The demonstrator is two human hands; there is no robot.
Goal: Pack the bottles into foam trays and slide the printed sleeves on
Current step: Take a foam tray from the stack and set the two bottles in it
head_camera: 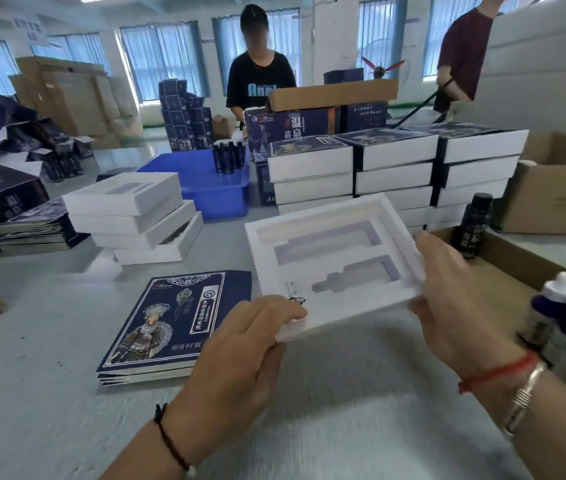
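I hold a white foam tray (330, 289) tilted above the grey table, its bottle-shaped cut-outs empty. My left hand (240, 344) grips its near left corner, thumb on top. My right hand (454, 282) grips its right edge. A thin stack of flat dark-blue printed sleeves (170, 323) lies on the table left of the tray. Dark bottles with white caps (565, 317) stand in a cardboard box at the right, and one dark bottle (471, 226) stands behind my right hand.
Stacks of sleeved white boxes (395, 164) fill the table behind the tray. Several empty foam trays (136, 216) are piled at the left, with a blue plastic bin (212, 188) beyond. A person in black stands across the table; another stands at the back right.
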